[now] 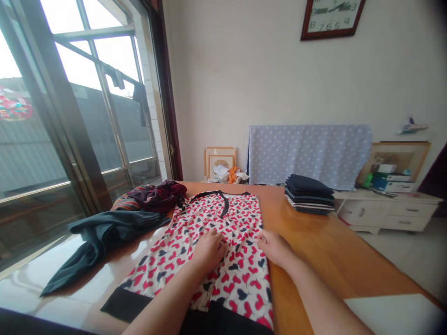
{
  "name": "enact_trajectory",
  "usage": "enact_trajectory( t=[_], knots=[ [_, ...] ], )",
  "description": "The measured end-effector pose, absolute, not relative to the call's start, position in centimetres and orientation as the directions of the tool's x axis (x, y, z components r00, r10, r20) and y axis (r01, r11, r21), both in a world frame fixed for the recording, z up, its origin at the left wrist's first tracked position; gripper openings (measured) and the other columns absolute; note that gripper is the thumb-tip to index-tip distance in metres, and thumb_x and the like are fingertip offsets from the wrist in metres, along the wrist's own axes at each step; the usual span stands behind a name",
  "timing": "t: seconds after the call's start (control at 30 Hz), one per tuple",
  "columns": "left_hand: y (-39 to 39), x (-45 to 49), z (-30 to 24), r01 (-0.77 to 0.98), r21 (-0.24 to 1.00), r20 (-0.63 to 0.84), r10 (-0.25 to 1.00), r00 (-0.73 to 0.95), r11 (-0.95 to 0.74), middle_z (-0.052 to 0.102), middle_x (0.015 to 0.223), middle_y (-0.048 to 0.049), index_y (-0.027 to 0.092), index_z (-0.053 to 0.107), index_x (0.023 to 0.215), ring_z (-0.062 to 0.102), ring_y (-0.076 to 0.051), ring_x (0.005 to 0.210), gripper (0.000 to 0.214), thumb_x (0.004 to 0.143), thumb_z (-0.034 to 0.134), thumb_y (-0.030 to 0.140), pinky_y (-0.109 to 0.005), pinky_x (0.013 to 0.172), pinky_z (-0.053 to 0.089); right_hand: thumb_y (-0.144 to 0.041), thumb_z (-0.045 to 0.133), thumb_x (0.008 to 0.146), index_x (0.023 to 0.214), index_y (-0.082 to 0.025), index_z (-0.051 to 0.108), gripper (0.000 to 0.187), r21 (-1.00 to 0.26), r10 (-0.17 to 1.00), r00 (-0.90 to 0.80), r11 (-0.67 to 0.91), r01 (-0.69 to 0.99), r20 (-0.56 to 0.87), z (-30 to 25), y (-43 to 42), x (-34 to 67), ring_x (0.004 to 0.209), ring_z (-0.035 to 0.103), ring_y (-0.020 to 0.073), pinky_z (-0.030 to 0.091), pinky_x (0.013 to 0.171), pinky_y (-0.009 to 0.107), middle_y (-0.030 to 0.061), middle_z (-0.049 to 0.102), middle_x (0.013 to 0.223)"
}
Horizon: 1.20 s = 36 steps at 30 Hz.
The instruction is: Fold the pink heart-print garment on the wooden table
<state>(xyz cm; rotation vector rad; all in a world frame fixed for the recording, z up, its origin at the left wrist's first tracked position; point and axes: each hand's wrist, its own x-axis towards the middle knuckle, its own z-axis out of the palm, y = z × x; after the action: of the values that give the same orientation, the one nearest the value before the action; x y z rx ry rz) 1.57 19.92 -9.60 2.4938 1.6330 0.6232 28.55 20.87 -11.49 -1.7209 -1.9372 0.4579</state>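
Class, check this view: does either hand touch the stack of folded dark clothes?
No, the left hand and right hand both rest on the heart-print dress, away from the stack.

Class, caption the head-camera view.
Left hand and right hand rest on a heart-print garment on a wooden table beside stacked dark clothes.

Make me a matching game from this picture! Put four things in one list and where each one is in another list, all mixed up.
Things:
1. left hand
2. stack of folded dark clothes
3. wall clock
4. blue dotted cloth

Places:
A. on the wooden table
B. on the heart-print garment
C. high on the wall
D. behind the table

Pairs: 1-B, 2-A, 3-C, 4-D
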Motion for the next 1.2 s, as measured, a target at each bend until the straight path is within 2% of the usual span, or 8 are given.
enact_trajectory(
  t=[0.3,0.47,0.63,0.77,0.87,1.0,1.2],
  knots=[
    [19.7,0.7,-7.8,0.831,0.356,0.140,0.903,0.406,-0.428,0.067,0.101,-0.0070,0.023,0.073,0.091,0.063,-0.019,0.085,0.027,0.089,0.056,0.044,-0.026,0.068,0.044,-0.036,0.054,0.090,0.084,-0.023,0.065,0.018,-0.486,0.990,-0.017,0.085,0.870,0.143,-11.6,20.9,28.0,0.071,0.056,0.0140,0.028,0.062,0.025,0.0006,0.068,0.083],
    [20.6,-1.7,-7.4,0.767,0.498,0.119,0.908,0.402,-0.405,0.070,0.101,-0.0060,0.023,0.073,0.096,0.063,-0.020,0.088,0.028,0.086,0.057,0.045,-0.027,0.072,0.047,-0.037,0.055,0.091,0.092,-0.025,0.066,0.016,-0.314,0.987,-0.032,0.081,0.946,0.159,-11.0,20.5,27.1,0.085,0.061,0.0190,0.028,0.065,0.027,0.0043,0.068,0.098],
    [22.2,-5.1,-6.7,0.714,0.620,0.144,0.941,0.305,-0.326,0.069,0.088,-0.0039,0.020,0.071,0.088,0.060,-0.019,0.080,0.029,0.083,0.056,0.044,-0.027,0.069,0.045,-0.037,0.056,0.090,0.088,-0.025,0.067,0.017,-0.208,0.992,-0.072,0.093,0.974,0.105,-9.9,20.0,26.6,0.084,0.061,0.0201,0.029,0.065,0.027,0.0066,0.068,0.096],
    [23.4,-6.9,-6.5,0.659,0.694,0.162,0.954,0.252,-0.292,0.060,0.072,-0.0004,0.018,0.063,0.078,0.052,-0.015,0.067,0.036,0.084,0.054,0.053,-0.025,0.061,0.040,-0.033,0.062,0.085,0.079,-0.023,0.069,0.013,-0.234,0.996,-0.081,0.086,0.968,0.028,-9.0,21.0,26.7,0.077,0.059,0.0182,0.029,0.063,0.027,0.0043,0.069,0.085],
    [24.2,-7.3,-7.3,0.599,0.753,0.167,0.960,0.227,-0.272,0.055,0.069,0.0016,0.019,0.059,0.076,0.048,-0.013,0.063,0.040,0.083,0.054,0.058,-0.024,0.056,0.037,-0.030,0.066,0.080,0.074,-0.023,0.070,0.011,-0.296,0.996,-0.088,0.083,0.952,-0.004,-8.5,22.4,26.6,0.073,0.058,0.0167,0.030,0.063,0.026,0.0022,0.069,0.078],
    [24.8,-7.8,-9.0,0.536,0.791,0.215,0.954,0.209,-0.296,0.058,0.073,0.0003,0.018,0.062,0.081,0.051,-0.014,0.068,0.038,0.083,0.055,0.055,-0.024,0.061,0.041,-0.031,0.061,0.084,0.073,-0.021,0.070,0.017,-0.407,0.992,-0.106,0.125,0.905,0.068,-8.7,25.1,25.3,0.071,0.057,0.0144,0.032,0.063,0.024,0.0008,0.069,0.076],
    [25.0,-8.4,-9.9,0.439,0.881,0.134,0.983,0.124,-0.175,0.060,0.072,-0.0010,0.019,0.065,0.088,0.053,-0.016,0.066,0.037,0.082,0.057,0.055,-0.025,0.060,0.042,-0.035,0.056,0.088,0.078,-0.020,0.067,0.021,-0.470,0.989,-0.051,0.112,0.876,0.142,-8.8,29.1,20.2,0.072,0.056,0.0146,0.032,0.063,0.024,0.0008,0.068,0.077]
  ],
)
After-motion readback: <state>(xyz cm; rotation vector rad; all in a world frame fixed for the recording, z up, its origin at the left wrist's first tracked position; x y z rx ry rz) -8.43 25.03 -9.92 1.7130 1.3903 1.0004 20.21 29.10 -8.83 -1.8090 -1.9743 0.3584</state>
